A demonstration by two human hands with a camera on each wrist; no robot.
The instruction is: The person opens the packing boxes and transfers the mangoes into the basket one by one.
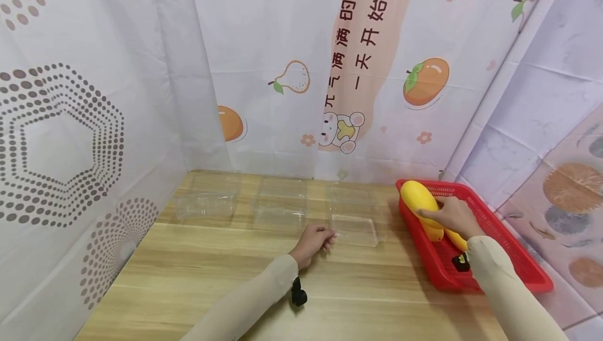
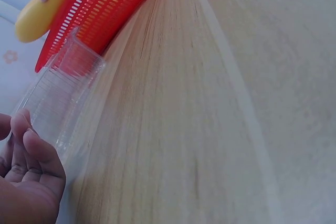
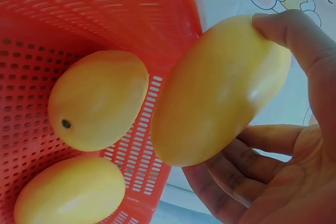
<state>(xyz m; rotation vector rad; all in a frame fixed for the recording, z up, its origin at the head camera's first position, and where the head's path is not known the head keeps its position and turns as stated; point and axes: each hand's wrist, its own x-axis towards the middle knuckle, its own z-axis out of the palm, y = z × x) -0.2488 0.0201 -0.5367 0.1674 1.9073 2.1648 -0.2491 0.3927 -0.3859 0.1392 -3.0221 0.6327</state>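
My right hand [image 1: 454, 215] grips a yellow mango [image 3: 220, 87], thumb on one side and fingers on the other, at the left rim of the red basket [image 1: 421, 254]. Two more mangoes lie inside; one [image 3: 100, 100] shows a dark stem spot, and the other [image 3: 73, 192] sits next to it. On the wooden table, my left hand [image 1: 313, 241] pinches the near left edge of a clear plastic box [image 1: 353, 231] between thumb and forefinger. Its other fingers are curled.
Two similar clear boxes stand in a row to the left, a middle one [image 1: 280, 210] and a far left one [image 1: 207, 202]. Behind them hangs a fruit-printed curtain [image 1: 282, 32]. Patterned sheets cover both sides. The basket's raised rim borders the table's right side.
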